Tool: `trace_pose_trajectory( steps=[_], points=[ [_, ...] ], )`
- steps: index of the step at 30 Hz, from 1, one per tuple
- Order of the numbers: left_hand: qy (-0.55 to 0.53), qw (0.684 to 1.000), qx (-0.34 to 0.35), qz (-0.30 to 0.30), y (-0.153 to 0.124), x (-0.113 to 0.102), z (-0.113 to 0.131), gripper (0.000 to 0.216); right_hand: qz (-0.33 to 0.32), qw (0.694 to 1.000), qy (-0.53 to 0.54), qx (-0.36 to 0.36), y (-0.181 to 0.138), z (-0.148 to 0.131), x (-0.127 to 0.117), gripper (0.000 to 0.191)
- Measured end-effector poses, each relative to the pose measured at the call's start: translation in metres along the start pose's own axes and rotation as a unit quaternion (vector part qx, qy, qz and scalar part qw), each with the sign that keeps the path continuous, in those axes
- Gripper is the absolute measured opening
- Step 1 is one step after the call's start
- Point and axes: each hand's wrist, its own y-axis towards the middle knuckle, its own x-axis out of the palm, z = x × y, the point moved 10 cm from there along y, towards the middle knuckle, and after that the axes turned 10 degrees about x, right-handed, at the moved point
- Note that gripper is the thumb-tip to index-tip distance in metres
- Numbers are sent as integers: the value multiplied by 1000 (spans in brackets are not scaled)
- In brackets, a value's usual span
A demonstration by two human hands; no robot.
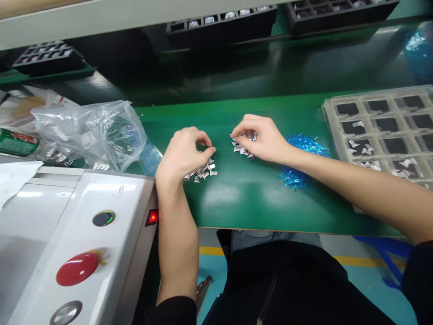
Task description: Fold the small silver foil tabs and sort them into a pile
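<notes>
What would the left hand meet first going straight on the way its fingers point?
Probably the right hand, across the green tabletop. If the left hand runs lower, it might meet the pile of small parts there first; depth is unclear.

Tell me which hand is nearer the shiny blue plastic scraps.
Right: the right hand is left of the scraps, its forearm crossing over them; the left hand is farther left.

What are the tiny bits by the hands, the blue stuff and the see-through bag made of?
The tiny bits could be metal or coated plastic: they look thin, flat and pale silvery. The blue stuff is probably plastic film, since it's shiny, thin shreds. The bag seems to be soft plastic: it's clear, glossy and wrinkled.
</notes>
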Motion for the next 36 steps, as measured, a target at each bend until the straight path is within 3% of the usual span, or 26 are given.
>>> trace_pose_trajectory(
  steps=[4,11,17,22,26,30,36],
  points=[
    [5,996,15,-88,-3,21,-2,12,-21,998,-63,1,2,7,3,25],
    [-87,991,-12,-104,-5,33,-14,14,16,995,-96,3,6,3,-10,22],
    [-68,995,4,-69,-1,23,0,24,75,991,-109,24,23,12,-26,20],
    [-82,995,52,30,7,-1,15,30,31,978,-194,69,70,34,-9,32],
    [-122,990,46,58,8,-8,15,29,4,961,-262,93,99,50,7,33],
    [-150,984,27,94,6,-17,12,29,8,956,-277,92,104,58,11,30],
    [-129,985,56,104,8,-20,16,30,45,966,-239,83,96,55,6,22]
  ],
)
